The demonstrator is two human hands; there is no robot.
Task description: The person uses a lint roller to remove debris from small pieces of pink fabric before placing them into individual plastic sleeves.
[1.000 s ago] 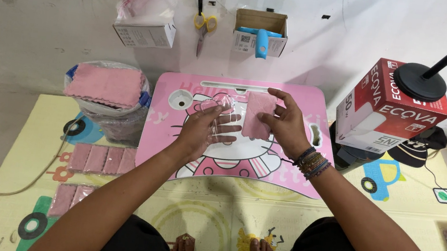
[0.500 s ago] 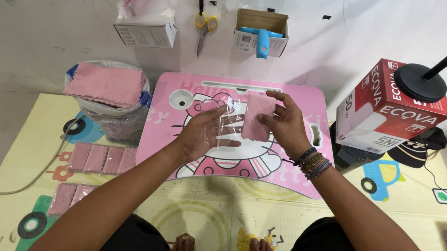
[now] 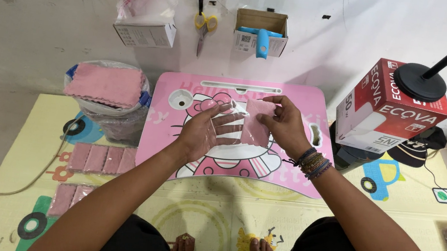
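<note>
The landmark is the pink desk, a low lap desk with a cartoon print standing on a yellow play mat.

Both hands work above the middle of the desk. The right hand is closed in a pinch on a folded pink cloth: the fingers curl over the cloth's upper right edge and the thumb presses from the near side. The cloth hangs upright, just left of the right palm.

The left hand is mostly open, fingers spread and pointing right, toward the cloth. A clear plastic bag rests over these fingers, with the thumb set against its upper edge. The bag's right end meets the cloth's left edge; how far the cloth has entered the bag cannot be told. The cloth therefore lies between the two hands, touching the right hand and just beside the left fingertips.

Left of the desk, a stack of pink cloths sits on a plastic-wrapped bundle. Nearer the person on that side, rows of packed pink cloths lie on the mat. Behind the desk, against the wall, are yellow-handled scissors and a small cardboard box holding a blue tool. Right of the desk stands a red and white carton.
</note>
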